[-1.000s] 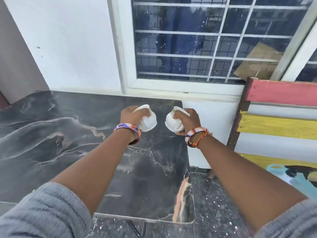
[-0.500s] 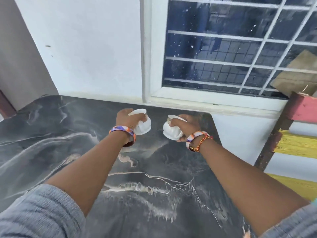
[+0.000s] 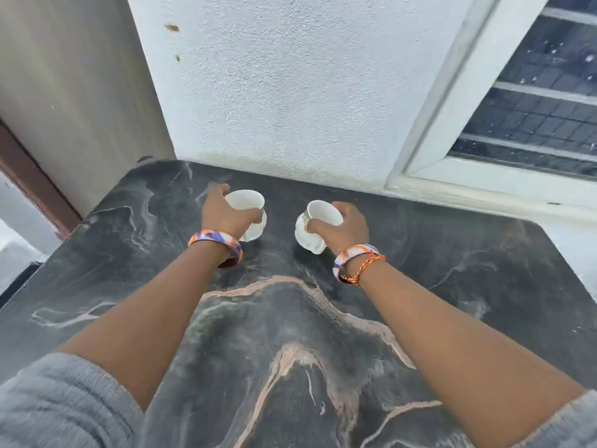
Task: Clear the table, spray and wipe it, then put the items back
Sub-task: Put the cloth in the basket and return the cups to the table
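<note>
Near the centre of the frame the left hand [image 3: 224, 215] wraps a white ribbed cup [image 3: 247, 210], and just right of it the right hand [image 3: 344, 228] grips a second white cup [image 3: 311, 227]. Both cups sit low over the black marble table [image 3: 468, 270], apart from each other; contact with it is unclear

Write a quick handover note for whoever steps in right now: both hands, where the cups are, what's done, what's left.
Left hand: closed on a white cup.
Right hand: closed on a second white cup, tilted.
Both cups are low over the far side of the black marble table, near the wall; contact with the top is unclear.
Done: nothing else is on the visible tabletop.
Left: whether it has been wiped is unclear; no spray or cloth in view.
</note>
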Motion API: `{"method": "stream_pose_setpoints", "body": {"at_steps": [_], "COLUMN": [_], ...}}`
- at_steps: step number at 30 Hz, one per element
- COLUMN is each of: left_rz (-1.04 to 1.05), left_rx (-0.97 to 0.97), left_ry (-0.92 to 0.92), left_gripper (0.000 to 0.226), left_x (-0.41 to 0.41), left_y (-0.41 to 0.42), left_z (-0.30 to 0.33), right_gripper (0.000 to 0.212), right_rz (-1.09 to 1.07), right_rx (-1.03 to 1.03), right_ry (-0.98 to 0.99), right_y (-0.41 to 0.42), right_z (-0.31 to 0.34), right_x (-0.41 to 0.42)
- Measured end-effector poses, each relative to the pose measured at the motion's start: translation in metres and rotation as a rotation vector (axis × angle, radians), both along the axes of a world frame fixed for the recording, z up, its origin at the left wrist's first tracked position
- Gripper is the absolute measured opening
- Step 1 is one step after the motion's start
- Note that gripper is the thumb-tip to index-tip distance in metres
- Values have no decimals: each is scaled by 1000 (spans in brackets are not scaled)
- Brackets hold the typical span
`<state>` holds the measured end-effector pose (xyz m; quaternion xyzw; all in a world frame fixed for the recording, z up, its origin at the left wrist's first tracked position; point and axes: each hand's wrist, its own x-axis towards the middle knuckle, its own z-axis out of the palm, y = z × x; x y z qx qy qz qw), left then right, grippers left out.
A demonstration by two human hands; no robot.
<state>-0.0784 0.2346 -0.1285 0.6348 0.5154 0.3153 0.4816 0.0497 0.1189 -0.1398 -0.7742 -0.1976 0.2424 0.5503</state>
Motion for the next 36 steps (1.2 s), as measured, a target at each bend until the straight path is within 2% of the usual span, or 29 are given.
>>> {"method": "stream_pose_setpoints", "body": {"at_steps": [10, 15, 25, 28, 31, 33, 36], "left_rz": [57, 38, -9, -16, 29, 97, 204], "left_rx": [90, 99, 135, 141, 186, 221, 324], "left_ry": [-13, -23, -63, -68, -21, -16, -44], "left_gripper": [62, 63, 72, 90, 91, 84, 60], "left_x": [-49, -43, -36, -37, -39, -39, -32], "left_y": [142, 183, 202, 198, 192, 180, 146], "left_z": [-22, -29, -43, -40, -33, -23, -8], "right_gripper": [61, 63, 66, 79, 94, 89, 50], "right_rz": [-15, -56, -192, -116, -26, -16, 19], "right_rx": [-3, -71, -32, -56, -95, -83, -133], "right_ry": [59, -37, -82, -76, -100, -89, -185], "right_y": [153, 200, 233, 228, 215, 200, 173], "right_z": [-7, -15, -31, -27, -17, -8, 7], "right_x": [-66, -67, -74, -73, -72, -70, -59]}}
